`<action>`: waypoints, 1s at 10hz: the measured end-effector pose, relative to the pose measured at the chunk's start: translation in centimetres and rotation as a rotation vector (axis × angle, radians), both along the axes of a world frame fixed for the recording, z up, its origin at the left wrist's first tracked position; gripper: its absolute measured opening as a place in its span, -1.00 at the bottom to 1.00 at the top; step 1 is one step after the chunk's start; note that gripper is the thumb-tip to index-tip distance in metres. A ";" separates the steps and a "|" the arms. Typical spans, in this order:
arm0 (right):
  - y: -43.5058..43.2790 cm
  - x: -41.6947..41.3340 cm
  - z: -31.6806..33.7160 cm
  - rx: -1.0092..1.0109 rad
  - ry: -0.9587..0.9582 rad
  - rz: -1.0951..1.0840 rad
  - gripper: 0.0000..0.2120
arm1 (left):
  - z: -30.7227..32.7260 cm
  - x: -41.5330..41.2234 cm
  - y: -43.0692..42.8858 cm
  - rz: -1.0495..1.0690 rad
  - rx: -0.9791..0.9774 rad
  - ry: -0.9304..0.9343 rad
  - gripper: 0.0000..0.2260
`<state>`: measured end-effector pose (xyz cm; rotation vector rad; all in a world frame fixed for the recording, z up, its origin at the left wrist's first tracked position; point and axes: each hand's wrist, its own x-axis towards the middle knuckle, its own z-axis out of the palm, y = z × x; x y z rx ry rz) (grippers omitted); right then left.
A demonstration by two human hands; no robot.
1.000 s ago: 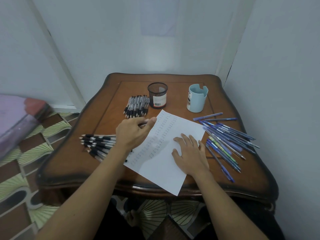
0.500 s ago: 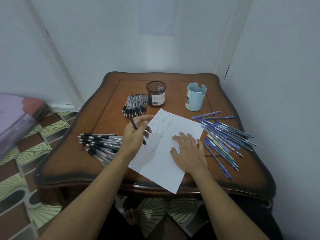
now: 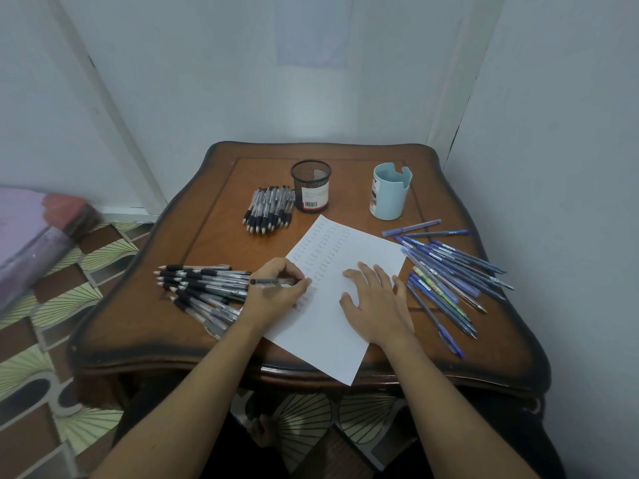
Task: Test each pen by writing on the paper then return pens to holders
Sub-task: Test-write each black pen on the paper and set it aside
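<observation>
Pinching a black-and-clear pen (image 3: 273,281) between curled fingers and thumb, the left hand (image 3: 276,297) sits at the left edge of the paper (image 3: 321,340). The barrel lies almost level, with its back end pointing left. Whether the tip touches the sheet cannot be told, as the fingers cover it. The right hand (image 3: 375,307) lies flat on the middle of the paper, fingers straight and spread, holding nothing.

The white sheet lies skewed on the wooden table (image 3: 138,323), with its near corner hanging over the near edge. Columns of small handwritten words fill its far part. Just left of the left hand lies a heap of black pens (image 3: 204,286), and a spread of blue pens (image 3: 446,271) lies right of the sheet. At the far side stand a black mesh holder (image 3: 311,184) and a pale blue holder (image 3: 390,198), well apart. A second bundle of black pens (image 3: 269,210) lies just left of the mesh holder.
</observation>
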<state>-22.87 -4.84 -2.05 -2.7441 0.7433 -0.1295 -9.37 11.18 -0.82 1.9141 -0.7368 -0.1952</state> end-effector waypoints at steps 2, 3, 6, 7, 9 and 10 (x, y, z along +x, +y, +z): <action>0.0 0.1 -0.1 0.002 -0.006 0.001 -0.54 | -0.2 0.0 0.1 0.104 -0.047 0.061 -0.77; 0.0 0.0 -0.1 0.003 -0.005 0.003 -0.54 | -0.3 0.0 0.2 0.128 -0.040 0.013 -0.85; -0.1 0.0 -0.3 0.018 -0.023 0.003 -0.56 | -0.6 0.3 0.2 0.066 -0.028 -0.070 -0.83; -0.1 0.0 -0.3 0.014 -0.024 0.004 -0.56 | -0.4 0.0 0.2 0.039 -0.014 -0.110 -0.80; -0.1 0.0 -0.2 0.011 -0.022 0.007 -0.55 | -0.5 0.2 0.1 0.035 -0.024 -0.117 -0.81; -0.1 0.0 -0.3 0.013 -0.021 0.008 -0.55 | -0.6 0.4 0.1 0.029 -0.028 -0.120 -0.80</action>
